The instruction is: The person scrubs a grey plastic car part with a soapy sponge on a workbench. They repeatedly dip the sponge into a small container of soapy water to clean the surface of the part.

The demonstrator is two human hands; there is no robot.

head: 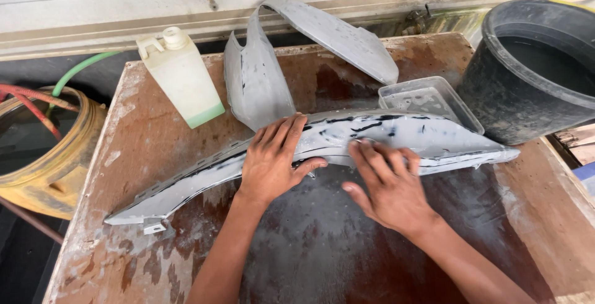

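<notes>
Flat on grey panel [322, 140]: L hand [271, 158] & R hand [387, 183].

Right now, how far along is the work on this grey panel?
Much of the long grey body panel looks dull and rubbed. In hand: left hand steadies it, right hand presses flat on its surface. Black streaks near the middle remain.

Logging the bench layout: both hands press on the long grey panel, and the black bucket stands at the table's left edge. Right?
Not quite. In the head view the black bucket stands at the table's right edge. Both hands, left and right, do press on the long grey panel.
</notes>
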